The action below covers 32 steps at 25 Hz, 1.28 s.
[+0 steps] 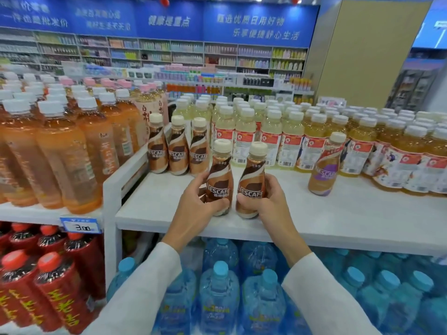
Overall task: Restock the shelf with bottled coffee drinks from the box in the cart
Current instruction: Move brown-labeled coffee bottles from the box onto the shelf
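My left hand [197, 201] grips a brown bottled coffee drink [220, 175] with a cream cap. A second brown coffee bottle [252, 180] is gripped by my right hand [268, 201]. Both bottles stand upright, side by side, near the front of the white shelf [338, 218]. Behind them, three more brown coffee bottles [178, 151] stand in a row at the shelf's back left. A purple-labelled coffee bottle [325, 168] stands alone to the right. The box and the cart are out of view.
Orange tea bottles [60, 151] fill the higher shelf on the left. Pale yellow drink bottles [278, 136] line the back and right of the white shelf. Blue water bottles [220, 293] and red tea bottles [48, 274] sit below. A price tag [81, 224] hangs at left.
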Each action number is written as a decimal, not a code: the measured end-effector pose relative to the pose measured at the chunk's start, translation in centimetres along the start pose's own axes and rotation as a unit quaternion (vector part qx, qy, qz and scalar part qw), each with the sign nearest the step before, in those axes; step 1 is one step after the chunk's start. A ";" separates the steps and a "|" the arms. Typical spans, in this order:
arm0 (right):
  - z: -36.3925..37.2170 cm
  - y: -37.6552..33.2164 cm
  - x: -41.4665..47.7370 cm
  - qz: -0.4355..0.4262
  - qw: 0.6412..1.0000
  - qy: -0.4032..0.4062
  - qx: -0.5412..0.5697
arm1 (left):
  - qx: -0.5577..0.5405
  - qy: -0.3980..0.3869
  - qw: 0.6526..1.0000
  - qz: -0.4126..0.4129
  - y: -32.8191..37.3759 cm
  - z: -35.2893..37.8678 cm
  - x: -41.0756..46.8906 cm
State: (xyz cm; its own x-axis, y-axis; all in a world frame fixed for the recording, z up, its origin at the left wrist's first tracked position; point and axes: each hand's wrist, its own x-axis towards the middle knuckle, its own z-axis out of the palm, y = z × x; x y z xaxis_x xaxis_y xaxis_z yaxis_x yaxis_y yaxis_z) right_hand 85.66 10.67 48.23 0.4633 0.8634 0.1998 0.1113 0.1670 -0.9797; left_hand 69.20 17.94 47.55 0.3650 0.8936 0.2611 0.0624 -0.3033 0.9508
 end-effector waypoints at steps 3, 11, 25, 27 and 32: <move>-0.4 0.2 0.0 0.000 0.999 -0.041 -0.026 | 0.039 -0.006 0.999 0.005 -0.1 0.2 -0.2; -0.4 0.6 -1.9 -0.019 0.973 0.075 -0.216 | 0.136 0.106 0.985 0.014 0.2 1.1 -1.9; 0.6 0.3 0.5 -0.032 0.957 0.098 -0.272 | 0.203 0.159 0.966 0.002 -0.6 2.7 1.1; 0.8 0.3 2.2 -0.030 0.951 0.091 -0.293 | 0.197 0.167 0.966 0.000 -0.7 3.1 2.8; 1.5 0.8 5.4 -0.040 0.949 0.080 -0.303 | 0.178 0.196 0.964 -0.034 -0.7 4.4 5.8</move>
State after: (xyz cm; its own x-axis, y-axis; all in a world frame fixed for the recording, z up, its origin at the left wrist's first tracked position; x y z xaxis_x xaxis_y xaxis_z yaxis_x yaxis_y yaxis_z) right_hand 86.88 16.18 48.54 0.5536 0.7686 0.3206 0.6147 -0.1174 -0.7800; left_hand 75.38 21.91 47.68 -0.0268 0.9508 0.3085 0.4133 -0.2705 0.8695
